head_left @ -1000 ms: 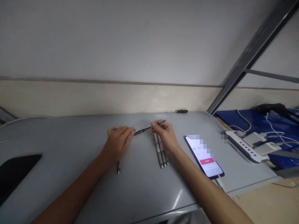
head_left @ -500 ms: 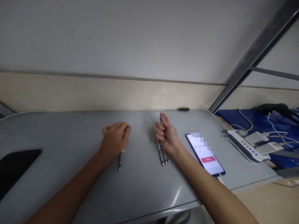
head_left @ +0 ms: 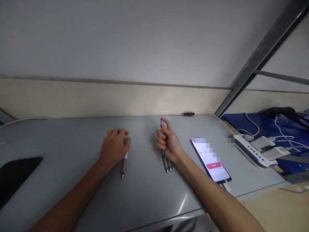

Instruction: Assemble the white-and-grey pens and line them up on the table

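Observation:
A grey-and-white pen (head_left: 124, 166) lies on the grey desk top, its upper part beneath my left hand (head_left: 114, 145). The fingers of that hand are loosely bent, with a gap between thumb and forefinger over the pen. My right hand (head_left: 169, 141) is closed round another pen (head_left: 161, 122), held upright; its top end shows by the forefinger tip and thumb, while the fist hides its middle. Just below the right fist, several similar pens (head_left: 166, 167) lie side by side, partly covered by the hand.
Right of my right forearm lies a lit phone (head_left: 212, 162) with a cable. Beyond it is a white power strip (head_left: 252, 153) with plugged-in chargers. A black-and-yellow screwdriver (head_left: 187, 114) rests along the wall. A black flat object (head_left: 20, 170) is at the left.
My left hand has shifted slightly left and loosened, its thumb and forefinger parting over the pen. The right hand keeps its pen, with the forefinger now over the top end.

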`<action>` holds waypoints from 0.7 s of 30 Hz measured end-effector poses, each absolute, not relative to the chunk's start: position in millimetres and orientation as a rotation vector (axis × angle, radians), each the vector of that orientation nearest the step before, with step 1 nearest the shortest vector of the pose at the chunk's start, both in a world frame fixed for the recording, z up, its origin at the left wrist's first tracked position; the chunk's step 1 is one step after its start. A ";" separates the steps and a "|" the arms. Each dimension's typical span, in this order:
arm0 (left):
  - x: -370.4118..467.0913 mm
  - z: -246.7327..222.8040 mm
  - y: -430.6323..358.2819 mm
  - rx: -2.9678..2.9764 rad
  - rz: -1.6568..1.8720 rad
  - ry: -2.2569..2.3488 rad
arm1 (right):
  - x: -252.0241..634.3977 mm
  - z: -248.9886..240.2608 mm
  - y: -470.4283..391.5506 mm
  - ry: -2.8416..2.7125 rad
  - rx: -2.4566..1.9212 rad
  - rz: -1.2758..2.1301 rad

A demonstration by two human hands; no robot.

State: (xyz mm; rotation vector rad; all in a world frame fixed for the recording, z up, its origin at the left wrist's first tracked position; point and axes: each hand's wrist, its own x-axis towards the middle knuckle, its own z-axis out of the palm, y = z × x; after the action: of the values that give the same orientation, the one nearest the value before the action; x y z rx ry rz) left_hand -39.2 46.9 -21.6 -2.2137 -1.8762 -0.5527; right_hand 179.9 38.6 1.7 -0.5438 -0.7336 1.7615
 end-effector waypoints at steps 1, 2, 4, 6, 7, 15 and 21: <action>-39.0 -21.2 46.8 -2.212 -0.530 -1.903 | 179.6 1.9 38.1 -0.736 -0.547 1.759; -38.5 -20.4 46.5 -2.216 -0.509 -1.929 | 179.4 2.1 37.7 -0.734 -0.547 1.757; -37.0 -18.5 45.6 -2.235 -0.477 -1.962 | 179.5 2.1 37.6 -0.724 -0.531 1.758; -35.5 -16.5 44.5 -2.261 -0.463 -1.985 | 180.6 1.9 38.2 -0.706 -0.497 1.781; -34.9 -15.6 44.0 -2.274 -0.461 -2.000 | 181.4 1.8 38.6 -0.695 -0.477 1.801; -33.9 -13.5 42.9 -2.323 -0.450 -2.076 | 185.5 0.9 40.8 -0.629 -0.428 1.874; -35.8 -13.4 43.7 -2.344 -0.455 -2.060 | 185.9 -1.0 42.0 -0.619 -0.425 1.872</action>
State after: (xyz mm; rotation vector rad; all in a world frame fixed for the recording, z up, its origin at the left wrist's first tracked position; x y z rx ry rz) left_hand -35.8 43.7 -13.4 -2.3444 -2.0603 -0.4550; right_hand 185.9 42.0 -1.0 -0.4254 -0.6189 1.8722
